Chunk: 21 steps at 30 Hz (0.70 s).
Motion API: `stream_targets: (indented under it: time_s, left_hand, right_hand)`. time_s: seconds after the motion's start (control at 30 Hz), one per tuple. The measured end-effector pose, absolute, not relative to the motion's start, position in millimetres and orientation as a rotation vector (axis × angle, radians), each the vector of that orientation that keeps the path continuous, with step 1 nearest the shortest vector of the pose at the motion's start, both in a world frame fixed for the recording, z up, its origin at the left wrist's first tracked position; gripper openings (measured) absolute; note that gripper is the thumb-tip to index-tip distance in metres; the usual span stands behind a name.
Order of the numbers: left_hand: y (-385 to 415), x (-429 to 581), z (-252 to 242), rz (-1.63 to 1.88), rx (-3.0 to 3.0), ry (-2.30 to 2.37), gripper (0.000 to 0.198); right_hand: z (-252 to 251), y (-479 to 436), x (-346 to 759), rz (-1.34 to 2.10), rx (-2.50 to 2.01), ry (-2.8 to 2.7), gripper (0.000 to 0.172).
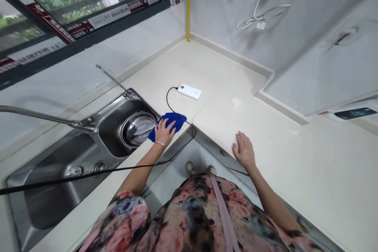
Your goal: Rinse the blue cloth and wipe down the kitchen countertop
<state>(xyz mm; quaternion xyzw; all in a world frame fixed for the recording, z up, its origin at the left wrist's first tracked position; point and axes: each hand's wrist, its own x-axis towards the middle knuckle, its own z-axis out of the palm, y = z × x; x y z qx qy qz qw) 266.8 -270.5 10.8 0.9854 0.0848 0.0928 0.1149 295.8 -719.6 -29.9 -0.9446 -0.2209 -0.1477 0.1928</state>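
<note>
My left hand presses a bunched blue cloth onto the counter strip beside the sink, its fingers bent over the fabric. Part of the cloth hides beneath the palm. On the cream countertop, near its front edge, rests my right hand, fingers extended, thumb apart and nothing in it. Left of the cloth, a round metal pan stands in the smaller basin of the steel sink. A white power bank lies beyond the cloth, with a black cable plugged in.
The cable loops over the counter's inner corner and crosses before my left forearm. Two taps, one a curved faucet and one a thin spout, rise behind the sink. A yellow pipe runs up the wall corner. White cords hang on the wall.
</note>
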Motion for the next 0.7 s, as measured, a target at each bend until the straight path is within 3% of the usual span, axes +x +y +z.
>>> stream_targets:
  time_s: [0.37, 0.7]
  left_hand:
    - [-257.6, 211.1, 13.3, 0.168, 2.944, 0.085, 0.04]
    - [-203.5, 86.1, 9.9, 0.136, 2.869, 0.146, 0.037]
  right_hand:
    - [-34.5, -722.1, 293.9, -0.453, -2.606, -0.634, 0.057]
    - [-37.3, -728.3, 294.0, -0.508, -2.557, -0.684, 0.055]
